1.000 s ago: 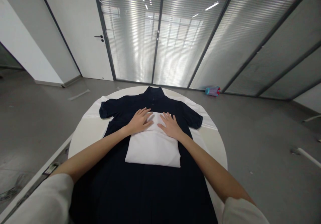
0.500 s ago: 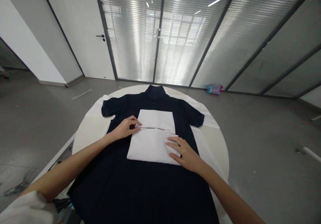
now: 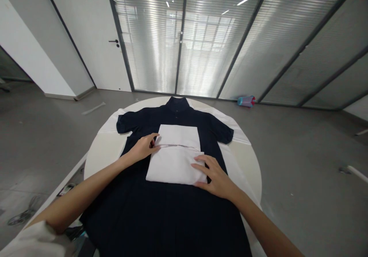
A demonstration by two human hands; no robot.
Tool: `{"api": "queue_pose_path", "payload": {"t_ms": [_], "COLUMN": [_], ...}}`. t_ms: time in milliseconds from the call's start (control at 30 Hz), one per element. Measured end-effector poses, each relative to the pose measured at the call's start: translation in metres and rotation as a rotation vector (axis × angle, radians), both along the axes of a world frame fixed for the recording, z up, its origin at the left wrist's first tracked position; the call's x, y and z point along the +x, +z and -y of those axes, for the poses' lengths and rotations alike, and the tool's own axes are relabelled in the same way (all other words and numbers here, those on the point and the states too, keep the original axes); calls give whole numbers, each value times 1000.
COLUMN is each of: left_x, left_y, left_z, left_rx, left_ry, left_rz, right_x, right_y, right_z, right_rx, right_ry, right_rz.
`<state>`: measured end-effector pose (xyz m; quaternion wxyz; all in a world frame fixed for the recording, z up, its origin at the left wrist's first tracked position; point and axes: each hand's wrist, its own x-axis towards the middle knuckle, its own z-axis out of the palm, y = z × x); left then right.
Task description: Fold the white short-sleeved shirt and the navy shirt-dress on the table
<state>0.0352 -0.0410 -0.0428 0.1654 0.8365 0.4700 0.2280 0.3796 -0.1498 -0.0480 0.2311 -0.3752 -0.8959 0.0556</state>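
A folded white cloth point(image 3: 175, 165) lies on the chest of a navy short-sleeved polo shirt point(image 3: 161, 218), which is spread flat with its collar pointing away from me. A crease or slit runs across the white cloth, between a narrower far part and a wider near part. At the left edge, by that crease, is my left hand point(image 3: 143, 146), thumb and forefinger apart. My right hand point(image 3: 215, 176) rests on the near right corner, fingers spread over the top and thumb at the near edge. Its palm side is hidden.
Under the shirt, white fabric point(image 3: 234, 165) covers part of a round white table point(image 3: 96, 153). A blue, pink-ended bundle point(image 3: 246, 101) sits on the floor by the glass partition. Cables point(image 3: 24, 213) lie on the floor at the lower left.
My left hand has shifted slightly left and its fingertips have drawn back to the cloth's edge. The right thumb has come to the near edge, which has moved slightly away from me.
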Motion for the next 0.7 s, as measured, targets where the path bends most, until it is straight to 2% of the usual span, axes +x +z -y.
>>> {"api": "queue_pose_path", "payload": {"t_ms": [67, 133, 233, 367, 567, 633, 700], "left_x": [-7, -16, -25, -26, -27, -26, -22], "left_y": [10, 19, 28, 20, 0, -1, 0], "left_z": [12, 28, 53, 70, 65, 61, 58], "left_rx": [128, 209, 164, 167, 488, 562, 593], "left_ry": [-161, -357, -538, -535, -604, -571, -475], "left_rz": [-12, -106, -253, -268, -201, -114, 13], "right_x": [4, 6, 4, -1, -5, -4, -1], "right_y": [6, 9, 8, 2, 11, 16, 16], "right_z": [8, 16, 25, 27, 21, 14, 5], "right_rx": [6, 19, 109, 249, 284, 294, 310], "right_ry": [12, 14, 9, 4, -19, -49, -19], "right_rz": [28, 65, 107, 145, 21, -78, -142]}}
